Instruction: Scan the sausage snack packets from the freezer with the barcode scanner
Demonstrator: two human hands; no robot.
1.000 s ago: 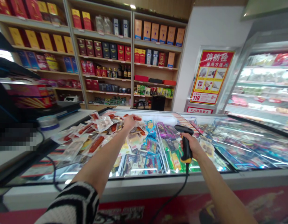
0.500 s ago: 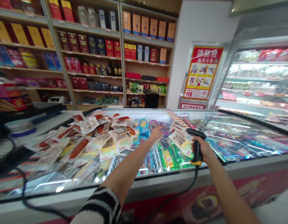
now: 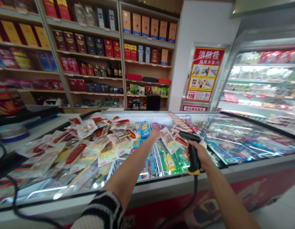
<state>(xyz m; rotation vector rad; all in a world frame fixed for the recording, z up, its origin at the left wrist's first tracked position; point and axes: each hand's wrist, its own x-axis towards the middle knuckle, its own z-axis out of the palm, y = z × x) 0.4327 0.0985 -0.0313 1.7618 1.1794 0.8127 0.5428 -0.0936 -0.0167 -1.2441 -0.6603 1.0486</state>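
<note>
My left hand (image 3: 156,133) reaches over the freezer and pinches the edge of a clear vacuum-sealed food packet (image 3: 170,140); its fingers are partly hidden. Just right of that packet, a sealed packet with a reddish-brown sausage (image 3: 182,141) lies under the scanner's head. My right hand (image 3: 202,155) is wrapped around the handle of a black and yellow barcode scanner (image 3: 194,157), whose head points left toward the packets. A large pile of similar sealed packets (image 3: 90,146) lies on the freezer's glass to the left.
The chest freezer (image 3: 147,187) holds green ice-cream packs (image 3: 176,160) beneath its glass. The scanner's black cable (image 3: 192,194) hangs over the front edge. Another dark cable (image 3: 16,200) crosses at left. Shelves of boxes (image 3: 95,46) stand behind; a lit display fridge (image 3: 262,82) is at right.
The clear packet has been drawn leftward, away from the others, by my left hand. The scanner has shifted left with my right hand, and the whole view has slid slightly.
</note>
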